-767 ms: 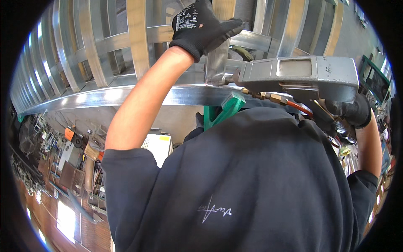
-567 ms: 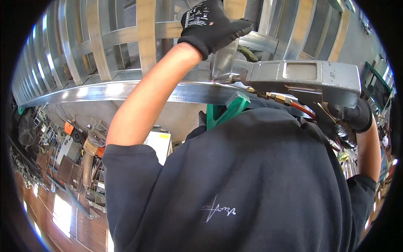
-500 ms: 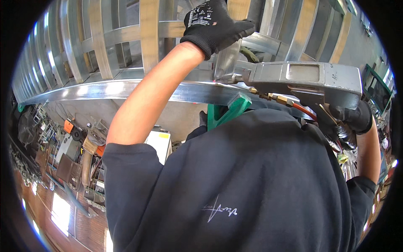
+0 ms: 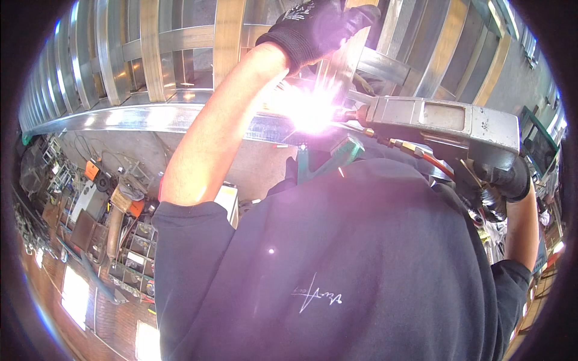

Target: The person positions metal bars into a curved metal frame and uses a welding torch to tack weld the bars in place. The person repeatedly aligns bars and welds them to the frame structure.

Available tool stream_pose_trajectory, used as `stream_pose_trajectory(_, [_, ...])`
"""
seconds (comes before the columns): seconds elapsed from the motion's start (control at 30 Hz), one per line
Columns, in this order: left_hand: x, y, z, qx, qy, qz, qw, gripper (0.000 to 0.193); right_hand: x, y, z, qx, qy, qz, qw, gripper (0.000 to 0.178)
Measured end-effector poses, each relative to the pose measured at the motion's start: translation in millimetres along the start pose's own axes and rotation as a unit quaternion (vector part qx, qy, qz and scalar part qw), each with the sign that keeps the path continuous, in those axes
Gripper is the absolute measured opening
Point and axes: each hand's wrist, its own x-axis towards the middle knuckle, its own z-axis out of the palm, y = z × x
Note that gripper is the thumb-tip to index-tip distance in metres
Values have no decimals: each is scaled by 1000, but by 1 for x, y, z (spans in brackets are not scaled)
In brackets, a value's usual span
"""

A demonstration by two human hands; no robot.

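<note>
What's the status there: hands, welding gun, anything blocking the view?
Left hand against an upright bar. Right hand holding the welding gun. Bright glare at the gun's tip, hiding the spot beneath.

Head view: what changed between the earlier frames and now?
A brilliant pinkish-white flare now shines at the left end of the grey tool, where only a small red spot showed. The scene has slid slightly right in the picture. No visible grab or release: the left hand stays on the upright metal bar, the right hand on the tool.
</note>
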Motion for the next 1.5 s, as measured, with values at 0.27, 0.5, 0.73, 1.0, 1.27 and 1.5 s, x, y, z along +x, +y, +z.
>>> stream_pose_trajectory(0.27, [-11, 0, -16, -49, 35, 56, 997, 68, -1, -3, -4, -11, -22, -37, 999, 41])
stream_pose_trajectory(0.5, [-43, 8, -39, -100, 179, 196, 959, 42, 4, -14, 7, 84, -37, -55, 994, 37])
stream_pose_trajectory(0.73, [-127, 11, -76, -4, 480, 250, 841, 29, 9, -6, -2, -6, -53, -126, 991, 38])
stream_pose_trajectory(1.0, [-202, -63, -62, -94, 627, -111, 766, 46, 7, -14, 4, 33, -48, -62, 996, 39])
stream_pose_trajectory(1.27, [-181, -82, -46, -353, 622, -82, 694, 53, 8, -13, -1, 29, -68, -84, 994, 38])
stream_pose_trajectory(1.5, [-176, -74, -42, -398, 612, -59, 681, 61, 7, -8, -2, 10, -69, -147, 987, 38])
